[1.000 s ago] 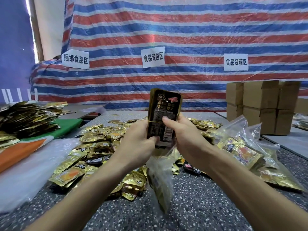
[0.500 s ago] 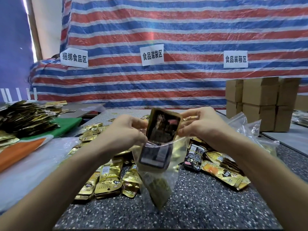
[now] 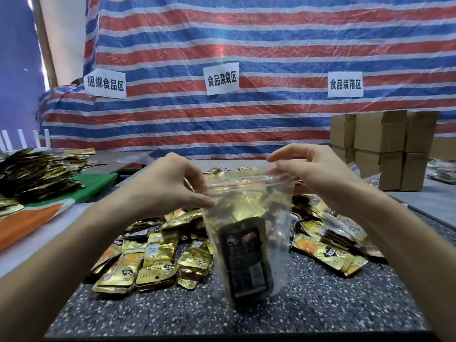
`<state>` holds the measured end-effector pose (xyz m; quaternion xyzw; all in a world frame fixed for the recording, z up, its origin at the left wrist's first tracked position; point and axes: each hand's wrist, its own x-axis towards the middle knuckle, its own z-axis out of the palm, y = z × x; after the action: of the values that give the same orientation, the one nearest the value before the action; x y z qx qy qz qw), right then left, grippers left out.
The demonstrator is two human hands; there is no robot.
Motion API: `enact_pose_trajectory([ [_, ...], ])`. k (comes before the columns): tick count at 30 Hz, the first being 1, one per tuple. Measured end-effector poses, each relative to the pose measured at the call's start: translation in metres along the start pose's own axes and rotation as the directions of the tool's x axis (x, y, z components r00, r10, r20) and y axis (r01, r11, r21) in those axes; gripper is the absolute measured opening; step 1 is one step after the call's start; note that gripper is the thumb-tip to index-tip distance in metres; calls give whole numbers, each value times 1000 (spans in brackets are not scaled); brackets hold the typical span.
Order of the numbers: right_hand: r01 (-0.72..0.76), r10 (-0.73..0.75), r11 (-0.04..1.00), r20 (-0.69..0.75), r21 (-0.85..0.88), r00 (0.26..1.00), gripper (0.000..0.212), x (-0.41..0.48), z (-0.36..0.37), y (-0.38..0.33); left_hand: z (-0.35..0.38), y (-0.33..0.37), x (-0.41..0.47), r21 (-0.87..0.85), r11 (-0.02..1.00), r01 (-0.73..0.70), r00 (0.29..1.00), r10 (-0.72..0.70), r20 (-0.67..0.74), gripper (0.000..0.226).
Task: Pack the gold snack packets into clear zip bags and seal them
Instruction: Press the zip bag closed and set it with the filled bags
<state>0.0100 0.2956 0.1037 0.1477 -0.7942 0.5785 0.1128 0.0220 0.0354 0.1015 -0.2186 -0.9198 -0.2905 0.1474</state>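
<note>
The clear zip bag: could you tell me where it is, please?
Head view, centre: the clear zip bag hangs from the left hand and right hand, over the table.

Packet stack point(image 3: 244, 260) in zip bag point(image 3: 278, 201); loose packets point(image 3: 153, 262) behind; boxes point(image 3: 380, 146) right.

A red, white and blue striped tarp point(image 3: 271, 45) hangs across the whole back of the room. Three white paper signs with black Chinese characters are stuck to it: a left sign point(image 3: 105, 83), a middle sign point(image 3: 222, 79) and a right sign point(image 3: 345, 84). Brown cardboard boxes point(image 3: 380, 144) stand stacked at the right, against the tarp. The table point(image 3: 172, 312) has a dark speckled top. To the left lies a green cloth point(image 3: 98, 183) beside an orange one point(image 3: 24, 223), and behind them is a purple wall point(image 3: 17, 70).
</note>
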Motion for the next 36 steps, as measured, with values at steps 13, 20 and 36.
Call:
enact_pose_trajectory([
  [13, 73, -74, 996, -26, -57, 997, 25, -10, -16, 4, 4, -28, -2, -682, 692, 235, 962, -267, 61, 39],
  [20, 21, -21, 1000, -14, 5, 1000, 21, -8, -11, 7, 25, -45, -8, -778, 566, 273, 946, -305, 110, 13],
  [36, 196, -151, 820, 126, -538, 980, 46, -6, 21, 4, 42, -32, -8, -499, 851, -164, 945, -9, -327, 7],
])
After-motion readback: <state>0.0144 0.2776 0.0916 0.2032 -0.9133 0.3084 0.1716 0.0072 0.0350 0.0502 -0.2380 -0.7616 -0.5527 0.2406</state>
